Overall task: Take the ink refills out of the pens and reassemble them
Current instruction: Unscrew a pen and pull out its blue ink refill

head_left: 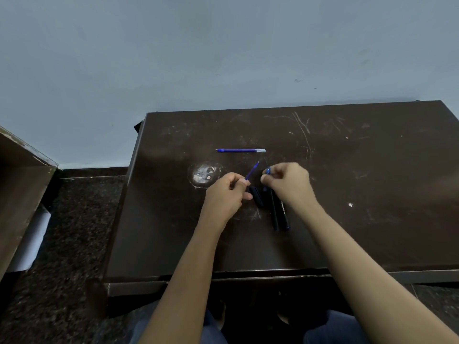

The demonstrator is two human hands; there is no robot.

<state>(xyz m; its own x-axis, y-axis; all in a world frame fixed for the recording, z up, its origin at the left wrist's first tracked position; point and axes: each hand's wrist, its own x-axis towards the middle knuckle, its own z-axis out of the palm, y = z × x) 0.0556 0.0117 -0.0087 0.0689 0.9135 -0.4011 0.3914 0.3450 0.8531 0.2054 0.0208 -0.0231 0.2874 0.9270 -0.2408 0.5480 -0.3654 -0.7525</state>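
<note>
Left fingers [240,182] pinching a blue refill [252,170], right fingers [265,179] pinching a small blue end piece [268,171]. Just beneath, black pen barrels [274,212] and a short black section [257,198] on the tabletop [347,182]. Beyond the fingertips, two loose refills [241,150]. Likely mid-extraction; next, laying this refill beside those. Open room rightward, left edge nearer.

2 blue refills [240,150] parallel, flat; black pens [283,212] nearer

A scratched dark table [347,194] stood against the pale blue far wall [173,58], a white worn patch [205,173] on its top. At left, brown furniture [19,194] stood on speckled floor [79,232].
</note>
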